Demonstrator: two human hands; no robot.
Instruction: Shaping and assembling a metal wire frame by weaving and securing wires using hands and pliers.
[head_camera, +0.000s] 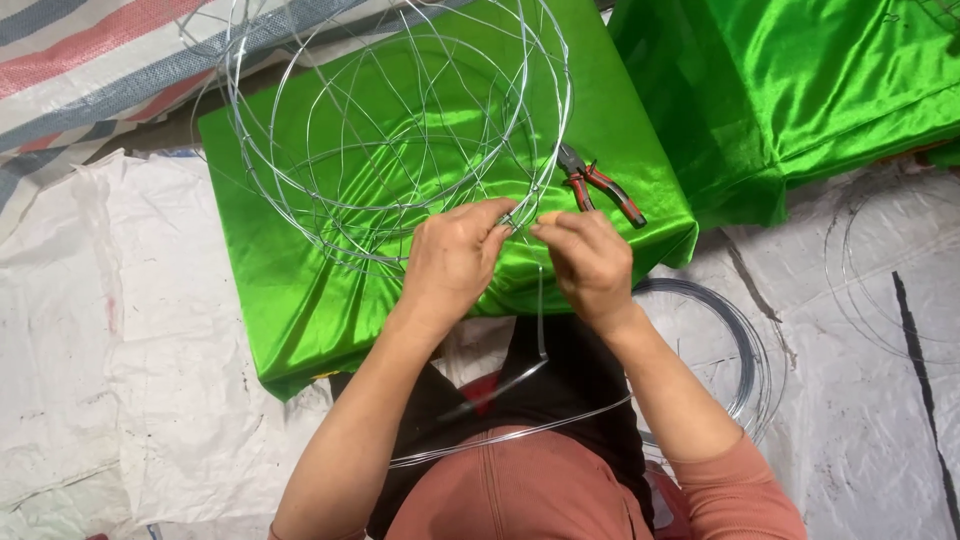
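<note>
A round frame of thin silver wire (400, 110) stands on a bright green satin-covered block (300, 290). My left hand (455, 260) pinches the frame's near rim where several wires meet. My right hand (590, 265) pinches a loose wire (541, 320) at the same joint; this wire hangs down from the joint and curves across my lap. The two hands almost touch at the joint. Red-and-black pliers (598, 185) lie on the green cloth just beyond my right hand.
A coil of grey wire (745, 350) lies on the white sheeting (120, 350) by my right forearm. More green satin (800, 90) is heaped at the upper right. Wire hoops (870, 290) rest on the floor at right. A striped tarp (90, 60) covers the upper left.
</note>
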